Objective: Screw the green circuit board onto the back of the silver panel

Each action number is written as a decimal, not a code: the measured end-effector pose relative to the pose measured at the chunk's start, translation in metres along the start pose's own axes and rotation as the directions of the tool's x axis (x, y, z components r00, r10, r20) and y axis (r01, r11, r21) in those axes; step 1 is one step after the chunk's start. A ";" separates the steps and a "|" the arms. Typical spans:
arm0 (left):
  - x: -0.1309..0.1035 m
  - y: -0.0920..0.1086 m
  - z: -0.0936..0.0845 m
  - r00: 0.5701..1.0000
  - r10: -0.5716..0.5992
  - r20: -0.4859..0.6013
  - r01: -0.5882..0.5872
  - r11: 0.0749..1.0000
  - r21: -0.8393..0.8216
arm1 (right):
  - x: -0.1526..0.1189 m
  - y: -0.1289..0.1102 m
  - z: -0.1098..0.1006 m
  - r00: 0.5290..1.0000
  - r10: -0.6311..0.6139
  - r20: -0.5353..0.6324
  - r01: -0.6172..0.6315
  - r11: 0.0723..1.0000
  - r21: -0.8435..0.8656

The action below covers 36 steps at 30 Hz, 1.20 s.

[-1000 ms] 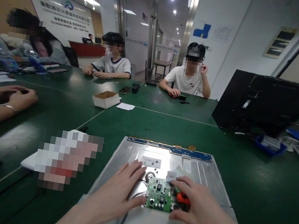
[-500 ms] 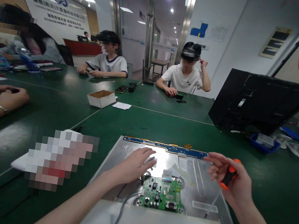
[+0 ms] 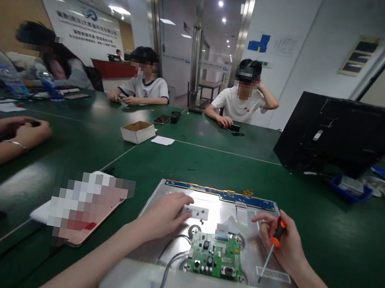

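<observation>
We see a wide green table (image 3: pixel 182 162). At six o'clock a silver metal panel (image 3: pixel 268 261) lies flat on it. At twelve sit a small open cardboard box (image 3: pixel 137 131) and a white slip of paper (image 3: pixel 162 140). At two stands a black monitor shell (image 3: pixel 339 135), a blue tray (image 3: pixel 350 188) just beside it.

Left hand (image 3: pixel 165 214) flat, palm down; right hand (image 3: pixel 281 241) curled, gripping.

Metal panel (image 3: pixel 262 255) lies flat on counter (image 3: pixel 189 163), nearest the viewer. Circuit board (image 3: pixel 215 261) sits on panel, centre-front. Left hand (image 3: pixel 165 216) rests on panel left of board; right hand (image 3: pixel 281 241), right of board, holds screwdriver (image 3: pixel 274 240). Cardboard box (image 3: pixel 138 131) behind-left; monitor (image 3: pixel 343 136) behind-right.
</observation>
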State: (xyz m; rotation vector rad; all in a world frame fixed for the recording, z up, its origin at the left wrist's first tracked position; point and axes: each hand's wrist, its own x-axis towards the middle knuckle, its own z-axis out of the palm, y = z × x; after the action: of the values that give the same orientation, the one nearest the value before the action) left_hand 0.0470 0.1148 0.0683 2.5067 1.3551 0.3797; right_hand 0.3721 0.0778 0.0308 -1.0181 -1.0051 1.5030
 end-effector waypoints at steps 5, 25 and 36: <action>0.024 0.018 0.010 0.989 0.078 0.123 -0.071 0.996 -0.060 | -0.001 0.003 0.000 0.999 -0.031 -0.007 0.031 1.000 0.000; 0.029 -0.003 0.014 0.998 0.002 0.058 0.015 0.955 -0.295 | -0.003 0.007 0.002 0.999 -0.003 -0.039 0.005 0.999 0.052; 0.031 -0.004 0.023 0.999 -0.029 0.037 0.041 0.928 -0.369 | -0.001 0.006 -0.004 1.000 -0.030 -0.006 0.030 0.999 0.014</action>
State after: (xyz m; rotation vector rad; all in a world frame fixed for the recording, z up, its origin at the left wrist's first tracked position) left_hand 0.0684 0.1400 0.0488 2.1660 1.1860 0.5326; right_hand 0.3742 0.0767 0.0237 -0.9932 -1.0002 1.4793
